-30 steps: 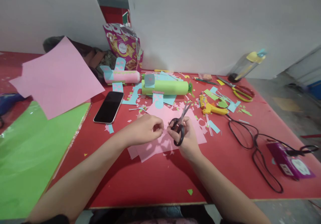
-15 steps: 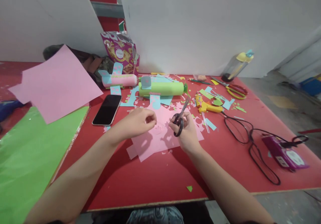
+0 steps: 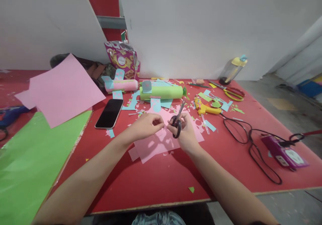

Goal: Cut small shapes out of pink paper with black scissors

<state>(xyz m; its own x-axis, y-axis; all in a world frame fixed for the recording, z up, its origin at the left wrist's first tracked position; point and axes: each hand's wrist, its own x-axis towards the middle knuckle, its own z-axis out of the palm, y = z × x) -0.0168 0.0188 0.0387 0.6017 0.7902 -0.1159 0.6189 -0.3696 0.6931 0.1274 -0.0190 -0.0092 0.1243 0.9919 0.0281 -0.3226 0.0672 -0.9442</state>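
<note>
Black-handled scissors (image 3: 176,122) are in my right hand (image 3: 186,132), blades pointing up and away from me. My left hand (image 3: 148,126) is closed in a pinch, its fingertips close to those of my right hand; whatever sits between them is too small to make out. Below both hands lies a pink paper sheet (image 3: 157,151) with small pink scraps on it. Just beyond are a lime-green paper-wrapped bottle (image 3: 163,93) with light-blue paper fins and a smaller pink-wrapped bottle (image 3: 125,85) with similar fins.
A phone (image 3: 109,113) lies left of my hands, near pink paper (image 3: 62,90) on a green sheet (image 3: 32,164). To the right are a yellow glue gun (image 3: 207,108), its black cord, a purple power strip (image 3: 284,151), larger scissors (image 3: 232,93) and a clear bottle (image 3: 232,71).
My left hand has moved right, bringing its pinched fingertips close to my right hand. The scissors stay in my right hand, turned slightly. The whole view has shifted a little.
</note>
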